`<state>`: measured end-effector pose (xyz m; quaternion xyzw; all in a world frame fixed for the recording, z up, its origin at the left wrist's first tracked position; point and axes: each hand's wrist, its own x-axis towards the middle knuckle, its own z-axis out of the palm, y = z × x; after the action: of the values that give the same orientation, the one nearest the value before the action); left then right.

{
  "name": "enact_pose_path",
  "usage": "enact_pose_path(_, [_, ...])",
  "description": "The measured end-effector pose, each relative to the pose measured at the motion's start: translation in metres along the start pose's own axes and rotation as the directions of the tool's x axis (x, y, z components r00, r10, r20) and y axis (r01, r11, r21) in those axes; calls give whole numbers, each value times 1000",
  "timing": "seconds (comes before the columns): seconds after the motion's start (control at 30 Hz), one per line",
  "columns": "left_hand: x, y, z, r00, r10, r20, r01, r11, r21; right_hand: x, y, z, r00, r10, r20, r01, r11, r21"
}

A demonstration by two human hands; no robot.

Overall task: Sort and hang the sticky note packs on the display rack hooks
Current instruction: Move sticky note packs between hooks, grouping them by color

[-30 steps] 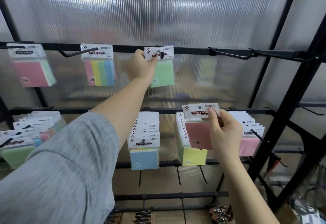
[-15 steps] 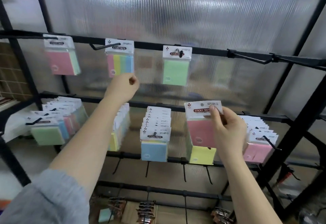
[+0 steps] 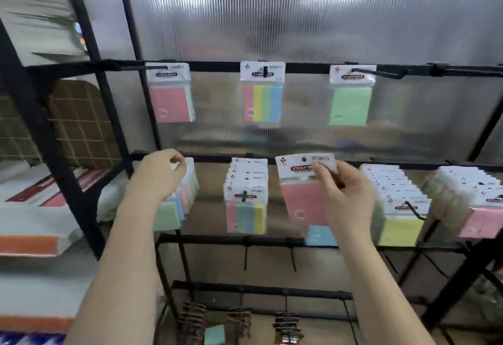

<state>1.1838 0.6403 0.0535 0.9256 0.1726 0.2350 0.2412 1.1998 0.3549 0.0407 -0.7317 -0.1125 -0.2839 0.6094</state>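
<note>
My left hand (image 3: 159, 174) sits loosely curled against the leftmost pack stack (image 3: 178, 203), apparently empty. Right hand (image 3: 345, 197) pinches the pink pack (image 3: 303, 189) by its header, long axis vertical; matching pink top-row pack (image 3: 171, 94) lies at eleven o'clock, nearer my left.

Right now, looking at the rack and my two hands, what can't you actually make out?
- Head view: whether the left hand holds a pack; its curled fingers cover the leftmost middle-row stack.
- Blue pack: mostly hidden behind the pink pack that the right hand pinches.
- Header print on the top-row packs: blurred.
- Far-right pink stack: cut off by the frame edge.
</note>
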Motion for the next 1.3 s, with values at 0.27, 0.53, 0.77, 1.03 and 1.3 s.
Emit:
enact_pose_path(0.27, [-11,-86,-21,995,12,94,-9,1000,-26,-40,-34,89,987,107,-116,-99,993,70])
enact_pose_path(0.53, [-6,-125,-16,982,-7,187,58,961,-271,-40,-87,150,996,52,-67,-38,981,190])
enact_pose_path(0.77, [-4,-132,-12,992,-50,113,95,894,-438,-16,-123,192,995,-96,-21,98,973,211])
enact_pose_path(1.03, [-2,-140,3,991,-115,69,133,902,-410,-1,-152,226,953,-298,-63,304,921,243])
enact_pose_path(1.3, [-4,-139,7,986,-124,110,160,892,-424,9,-149,244,981,-180,-66,191,946,260])
